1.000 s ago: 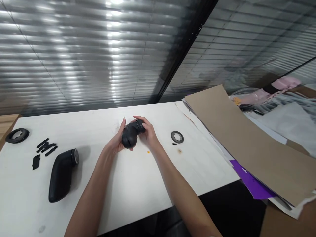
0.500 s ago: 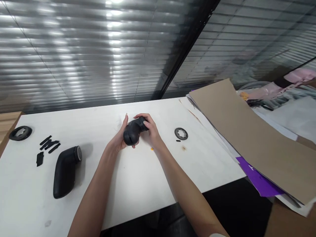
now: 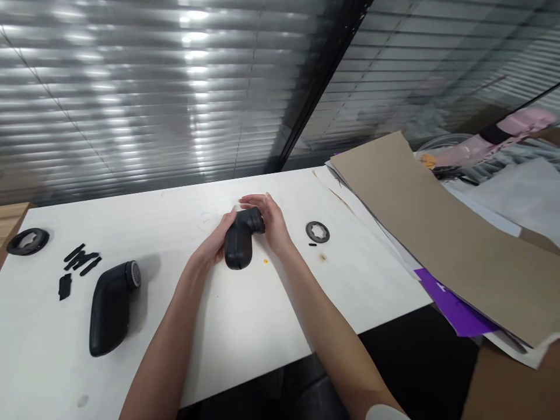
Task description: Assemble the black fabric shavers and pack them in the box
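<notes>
A black hand-held device with a bent neck is gripped between both my hands above the middle of the white table. My left hand wraps its body from the left. My right hand curls round its round head end from the right. A second, identical black device lies on the table to the left, its silver-rimmed head pointing up and right. Right of my hands lies a black ring with a toothed hole, and a tiny black piece sits just below it.
Several small black flat parts and another black ring lie at the table's far left. A tiny orange speck sits by my right wrist. Brown cardboard, papers and a purple sheet overhang the right end. Blinds behind glass close the back.
The device in my hands has turned so its body now points down towards me, resting lower near the table. My hands shifted slightly with it. Everything else lies as before.
</notes>
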